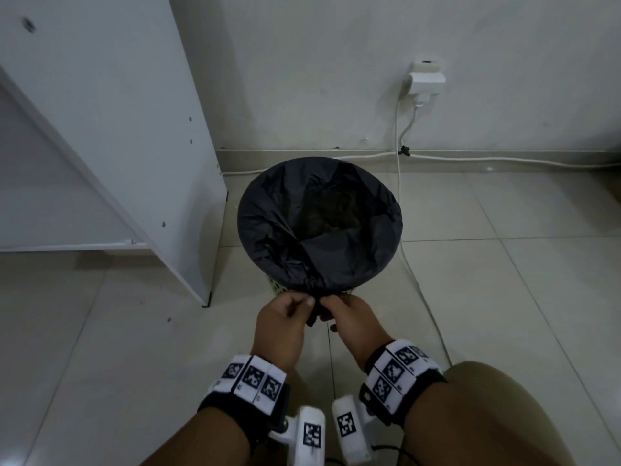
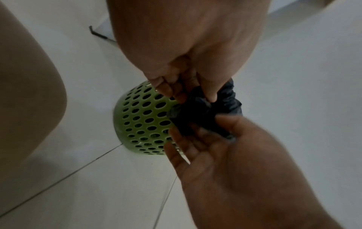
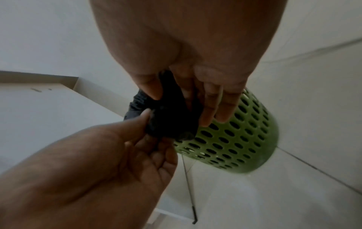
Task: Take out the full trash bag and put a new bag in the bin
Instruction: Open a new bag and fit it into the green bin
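Observation:
A black trash bag [image 1: 319, 223] lines a green perforated bin [image 1: 276, 286] on the tiled floor, its mouth stretched over the rim with dark contents inside. At the near rim the bag's edge is bunched into a wad [image 2: 195, 114]. My left hand [image 1: 295, 311] pinches that wad from the left and my right hand [image 1: 331, 312] grips it from the right, the fingers nearly touching. In the left wrist view, the left hand [image 2: 194, 96] pinches from above and the right hand [image 2: 205, 128] holds from below. The right wrist view shows the right hand [image 3: 176, 100], the left hand [image 3: 152, 124] and the bin [image 3: 235, 139].
A white cabinet [image 1: 117, 129] stands just left of the bin, its corner close to the rim. On the wall behind, a plug sits in a socket [image 1: 425, 80], and its white cable [image 1: 400, 183] runs down past the bin's right side. My knee [image 1: 504, 415] is at the lower right.

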Demonstrator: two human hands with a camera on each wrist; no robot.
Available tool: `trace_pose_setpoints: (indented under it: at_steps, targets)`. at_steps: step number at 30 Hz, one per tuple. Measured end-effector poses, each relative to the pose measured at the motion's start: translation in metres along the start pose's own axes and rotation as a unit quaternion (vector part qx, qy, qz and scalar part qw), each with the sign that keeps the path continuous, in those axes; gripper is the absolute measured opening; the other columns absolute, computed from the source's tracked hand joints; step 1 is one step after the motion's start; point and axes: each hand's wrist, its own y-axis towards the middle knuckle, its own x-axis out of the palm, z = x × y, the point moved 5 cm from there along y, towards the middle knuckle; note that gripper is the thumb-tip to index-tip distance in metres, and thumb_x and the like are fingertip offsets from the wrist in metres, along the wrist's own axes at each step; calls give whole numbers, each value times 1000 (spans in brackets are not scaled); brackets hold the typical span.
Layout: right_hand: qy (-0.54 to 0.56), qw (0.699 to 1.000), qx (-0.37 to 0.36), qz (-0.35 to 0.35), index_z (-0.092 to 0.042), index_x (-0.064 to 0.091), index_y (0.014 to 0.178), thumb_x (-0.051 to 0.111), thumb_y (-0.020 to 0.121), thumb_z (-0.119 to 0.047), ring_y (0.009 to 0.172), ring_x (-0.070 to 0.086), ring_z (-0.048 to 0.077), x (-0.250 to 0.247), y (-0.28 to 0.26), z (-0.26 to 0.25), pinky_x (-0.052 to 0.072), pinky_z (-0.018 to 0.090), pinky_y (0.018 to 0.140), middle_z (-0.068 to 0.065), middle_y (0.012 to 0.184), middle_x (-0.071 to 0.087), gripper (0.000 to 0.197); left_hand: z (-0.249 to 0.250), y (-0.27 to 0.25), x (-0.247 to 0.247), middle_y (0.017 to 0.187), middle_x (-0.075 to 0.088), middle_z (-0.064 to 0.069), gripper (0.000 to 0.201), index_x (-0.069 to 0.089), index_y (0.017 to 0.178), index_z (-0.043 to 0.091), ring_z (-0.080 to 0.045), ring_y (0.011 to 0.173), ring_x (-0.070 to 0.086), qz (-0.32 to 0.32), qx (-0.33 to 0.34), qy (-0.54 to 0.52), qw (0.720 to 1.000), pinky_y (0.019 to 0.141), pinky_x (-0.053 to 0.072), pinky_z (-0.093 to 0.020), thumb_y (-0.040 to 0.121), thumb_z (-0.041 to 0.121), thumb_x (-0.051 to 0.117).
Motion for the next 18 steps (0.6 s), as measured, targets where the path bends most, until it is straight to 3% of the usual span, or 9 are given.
trace_pose_setpoints:
  at_steps: [3, 6, 9, 11, 12, 15, 16, 18]
  targets:
    - [32, 999, 17, -14, 2, 67, 81, 60, 90, -39, 75, 63, 32, 12, 2, -2, 50, 43, 74, 18, 76, 68, 43, 13, -8, 7, 67, 66, 8, 27, 66, 73, 20, 5, 61, 60, -47, 56, 57, 996, 60, 43, -9, 94, 5, 60]
    - [89, 995, 34, -15, 5, 67, 81, 67, 86, -36, 71, 61, 27, 10, 9, -1, 50, 41, 72, 18, 74, 64, 42, 16, -7, 12, 73, 69, 11, 28, 68, 79, 20, 9, 65, 62, -93, 52, 64, 992, 63, 43, -6, 94, -1, 57]
    - [109, 994, 32, -11, 8, 70, 87, 65, 89, -15, 78, 64, 30, 6, 16, 0, 52, 42, 73, 26, 85, 69, 23, 11, -6, 15, 75, 76, 4, 40, 78, 75, 23, -2, 72, 69, -131, -21, 5, 991, 73, 50, -20, 93, -2, 53]
    - [82, 996, 28, 1, 6, 72, 88, 62, 88, -7, 82, 67, 33, 4, 17, -2, 55, 45, 76, 28, 91, 71, 17, 8, -5, 17, 70, 76, -4, 50, 77, 65, 19, -15, 68, 72, -104, -88, -71, 988, 68, 53, -30, 95, -7, 45]
    - [71, 997, 28, 4, 5, 73, 87, 60, 88, -4, 81, 68, 33, 3, 17, -2, 55, 44, 74, 27, 89, 72, 16, 5, -3, 17, 69, 75, -11, 48, 74, 68, 14, -22, 66, 73, -82, -113, -100, 985, 64, 53, -32, 97, -6, 40]
    - [68, 997, 32, -8, 0, 69, 75, 53, 90, 3, 63, 62, 21, 2, 14, -2, 48, 28, 58, 11, 67, 67, 23, 2, 3, 18, 79, 72, -25, 25, 63, 96, 5, -37, 70, 74, -64, -161, -103, 979, 60, 53, -32, 104, 14, 41]
    - [68, 997, 27, -16, -3, 67, 72, 51, 90, 3, 60, 59, 19, 1, 12, -2, 46, 26, 56, 8, 64, 64, 25, -1, 6, 19, 78, 71, -26, 24, 63, 99, 5, -38, 70, 73, -75, -174, -94, 977, 59, 53, -31, 104, 19, 45]
    - [59, 998, 2, -30, 1, 64, 75, 51, 88, -2, 67, 57, 22, 2, 10, -3, 45, 30, 61, 15, 69, 63, 19, -3, 13, 16, 65, 66, -17, 20, 67, 94, 5, -31, 59, 66, -75, -187, -76, 977, 52, 49, -26, 101, 20, 55]
